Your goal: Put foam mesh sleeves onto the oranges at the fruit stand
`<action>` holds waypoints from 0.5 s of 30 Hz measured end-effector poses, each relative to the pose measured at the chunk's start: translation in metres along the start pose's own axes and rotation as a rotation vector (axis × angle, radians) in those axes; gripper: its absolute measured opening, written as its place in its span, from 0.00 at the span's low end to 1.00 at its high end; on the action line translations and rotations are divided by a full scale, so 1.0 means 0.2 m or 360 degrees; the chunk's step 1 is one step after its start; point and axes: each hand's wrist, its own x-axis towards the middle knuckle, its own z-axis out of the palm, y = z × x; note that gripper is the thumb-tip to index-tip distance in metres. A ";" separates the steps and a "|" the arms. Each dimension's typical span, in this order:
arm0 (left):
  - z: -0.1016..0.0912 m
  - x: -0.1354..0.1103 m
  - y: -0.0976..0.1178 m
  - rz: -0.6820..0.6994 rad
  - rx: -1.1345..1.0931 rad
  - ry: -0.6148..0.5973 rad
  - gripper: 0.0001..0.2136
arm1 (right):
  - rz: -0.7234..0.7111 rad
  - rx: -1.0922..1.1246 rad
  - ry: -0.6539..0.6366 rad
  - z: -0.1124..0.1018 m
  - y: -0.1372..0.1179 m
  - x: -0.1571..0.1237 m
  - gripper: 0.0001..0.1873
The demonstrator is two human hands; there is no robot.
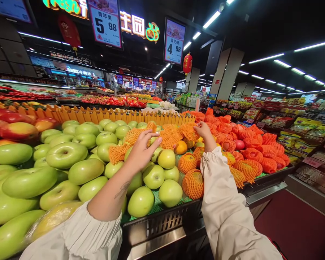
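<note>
My left hand [143, 148] reaches over a pile of green apples [83, 169] and its fingers close on an orange foam net [134, 139] lying on top of them. My right hand [204, 131] stretches further back and pinches another orange foam net [188, 130] above loose oranges [181, 147]. Net-wrapped oranges [193, 184] sit in the black crate [162, 222] below my right arm. Both arms wear pale sleeves.
Red and yellow mangoes [16, 130] lie at the far left. A yellow picket divider [111, 116] backs the apples. More netted fruit [249, 155] fills the crate to the right, with snack shelves [303, 133] beyond. Price signs [105, 23] hang overhead. The red floor [295, 227] lies at lower right.
</note>
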 end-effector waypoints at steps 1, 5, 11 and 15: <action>0.00 0.00 0.00 0.0000 0.0003 0.0001 0.26 | 0.0037 -0.0051 0.0044 0.00 0.01 0.00 0.07; -0.01 0.00 0.01 -0.0013 0.0015 -0.0013 0.26 | 0.0238 -0.0260 0.0277 0.00 0.00 -0.03 0.13; -0.01 0.00 0.01 -0.0026 0.0018 -0.0011 0.27 | -0.0691 -0.0100 0.0137 0.01 -0.09 -0.09 0.11; -0.01 0.00 0.01 -0.0011 0.0005 0.0005 0.26 | -0.0620 -0.0419 -0.0517 0.02 -0.11 -0.11 0.13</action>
